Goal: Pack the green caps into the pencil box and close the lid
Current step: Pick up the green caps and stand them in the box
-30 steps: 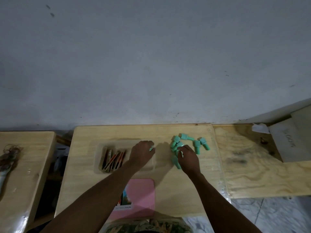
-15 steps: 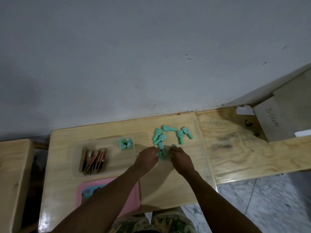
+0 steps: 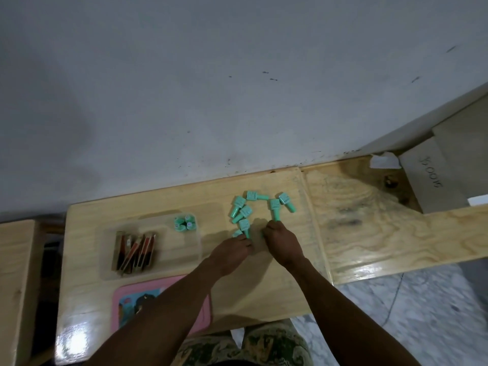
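Several green caps (image 3: pixel 244 213) lie loose on the wooden table (image 3: pixel 277 286), right of a clear pencil box (image 3: pixel 184 249). The box holds a small cluster of green caps (image 3: pixel 184 223) at its far right corner and brown pencil-like pieces at its left. My left hand (image 3: pixel 232 249) is closed on a green cap (image 3: pixel 235 233) at the near edge of the loose pile. My right hand (image 3: pixel 281 240) sits beside it with fingers curled; a sliver of green shows at its thumb. The pink lid (image 3: pixel 124 297) lies near me, partly under my left forearm.
A lower plywood shelf (image 3: pixel 369 228) adjoins the table on the right, with a cardboard box (image 3: pixel 435 178) and white paper scrap at its far end. A second wooden surface (image 3: pixel 15 273) stands at the left across a gap. The grey wall runs behind.
My left hand left the box, where a cluster of caps now sits, and joined the right hand at the loose pile. The camera view shifted right.
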